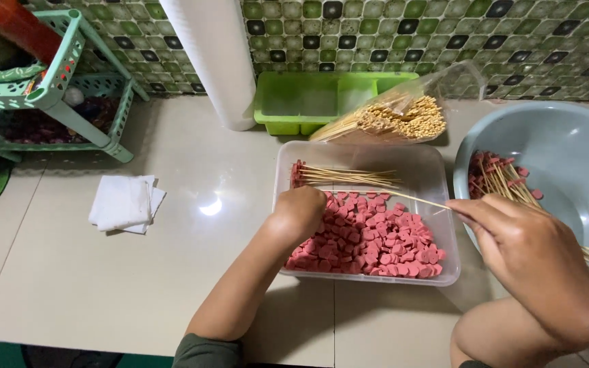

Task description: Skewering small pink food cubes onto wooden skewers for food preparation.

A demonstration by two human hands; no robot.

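My left hand (pixel 299 212) reaches down into a clear plastic tray (pixel 438 163), fingers closed over the pile of pink sausage slices (pixel 376 238); what it holds is hidden. My right hand (pixel 530 255) pinches a thin bamboo skewer (pixel 410 198) that points left over the tray toward the left hand. Several skewers loaded with slices (pixel 335 176) lie along the tray's far side. More loaded skewers (pixel 502 178) rest in a grey-blue basin (pixel 567 146) on the right, just beyond my right hand.
A bag of bare bamboo skewers (pixel 397 119) leans on a green divided container (pixel 308 102) at the tiled wall. A white paper roll (pixel 216 61) stands beside it. Folded white tissue (pixel 124 203) lies on the counter at left, near a green plastic rack (pixel 63 88).
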